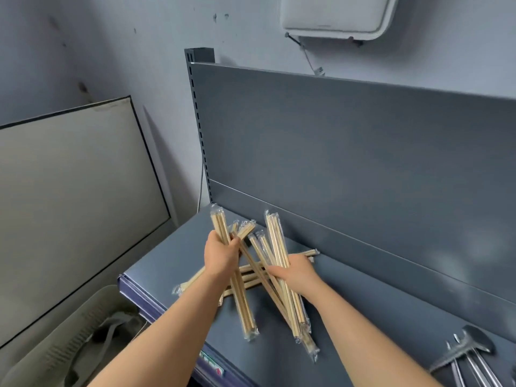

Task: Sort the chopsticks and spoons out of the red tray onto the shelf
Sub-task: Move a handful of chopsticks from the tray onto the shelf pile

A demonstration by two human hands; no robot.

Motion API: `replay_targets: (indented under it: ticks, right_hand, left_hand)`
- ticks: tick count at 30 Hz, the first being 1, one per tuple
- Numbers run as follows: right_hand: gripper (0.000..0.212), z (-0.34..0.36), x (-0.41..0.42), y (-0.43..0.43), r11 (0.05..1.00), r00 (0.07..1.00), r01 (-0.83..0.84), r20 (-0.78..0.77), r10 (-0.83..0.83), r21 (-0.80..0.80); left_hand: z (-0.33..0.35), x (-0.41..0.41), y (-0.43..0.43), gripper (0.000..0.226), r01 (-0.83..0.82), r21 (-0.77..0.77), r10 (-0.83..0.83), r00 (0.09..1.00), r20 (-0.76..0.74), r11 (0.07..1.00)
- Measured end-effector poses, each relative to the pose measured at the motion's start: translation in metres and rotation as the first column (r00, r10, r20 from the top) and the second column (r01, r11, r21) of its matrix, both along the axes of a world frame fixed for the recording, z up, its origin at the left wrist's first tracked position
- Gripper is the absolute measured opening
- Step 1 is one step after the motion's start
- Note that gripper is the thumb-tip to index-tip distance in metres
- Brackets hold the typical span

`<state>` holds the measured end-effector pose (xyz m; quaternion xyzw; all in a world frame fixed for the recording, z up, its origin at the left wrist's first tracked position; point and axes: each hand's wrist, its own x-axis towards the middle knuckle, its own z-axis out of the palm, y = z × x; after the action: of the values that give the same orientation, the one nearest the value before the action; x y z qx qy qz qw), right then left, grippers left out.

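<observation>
Wooden chopsticks in clear plastic sleeves lie and lean in a loose heap on the grey shelf (173, 255). My left hand (219, 255) grips one bundle of wrapped chopsticks (243, 305) that points up and away. My right hand (297, 270) holds a second bundle of wrapped chopsticks (275, 233). More wrapped chopsticks (195, 280) lie flat under both hands. Metal spoons (472, 350) lie on the shelf at the far right. The red tray is out of view.
The shelf's grey back panel (349, 152) rises right behind the chopsticks. A large framed board (69, 191) leans on the wall at the left. A grey chair (69, 344) stands below the shelf's left end. A white box (335, 15) hangs on the wall above.
</observation>
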<state>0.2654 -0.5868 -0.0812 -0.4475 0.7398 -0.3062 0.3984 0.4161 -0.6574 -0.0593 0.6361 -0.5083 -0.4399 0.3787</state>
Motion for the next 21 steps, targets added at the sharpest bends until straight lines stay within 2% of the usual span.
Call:
replay_targets:
  ticks: [3, 6, 8, 11, 15, 18, 21]
  right_hand:
    - [0.031, -0.009, 0.005, -0.012, 0.998, 0.995, 0.064, -0.072, -0.065, -0.015]
    - [0.027, -0.013, 0.007, -0.013, 0.990, 0.981, 0.133, -0.135, -0.139, -0.051]
    - [0.032, -0.013, 0.011, -0.009, 0.980, 0.952, 0.189, -0.231, -0.199, -0.067]
    - [0.019, -0.010, 0.018, -0.001, 0.953, 0.903, 0.298, -0.307, -0.302, -0.061]
    - [0.025, -0.012, 0.029, 0.011, 0.921, 0.852, 0.387, -0.360, -0.379, -0.053]
    - [0.029, -0.012, 0.039, 0.022, 0.896, 0.814, 0.443, -0.400, -0.422, -0.043]
    - [0.035, -0.007, 0.045, 0.040, 0.862, 0.787, 0.504, -0.380, -0.486, -0.060]
  left_hand:
    - [-0.010, 0.002, -0.019, 0.017, 0.111, -0.019, -0.110, 0.991, 0.078, 0.994]
    - [-0.017, 0.004, -0.036, 0.029, 0.224, -0.018, -0.215, 0.952, 0.216, 0.974]
    - [-0.020, 0.007, -0.043, 0.034, 0.290, 0.004, -0.276, 0.909, 0.313, 0.957]
    - [-0.024, 0.013, -0.047, 0.037, 0.401, 0.049, -0.382, 0.819, 0.428, 0.915]
    - [-0.024, 0.019, -0.045, 0.040, 0.518, 0.060, -0.479, 0.735, 0.480, 0.854]
    - [-0.019, 0.025, -0.037, 0.050, 0.582, -0.010, -0.495, 0.700, 0.515, 0.813]
    - [-0.009, 0.028, -0.027, 0.057, 0.690, -0.112, -0.519, 0.632, 0.576, 0.715]
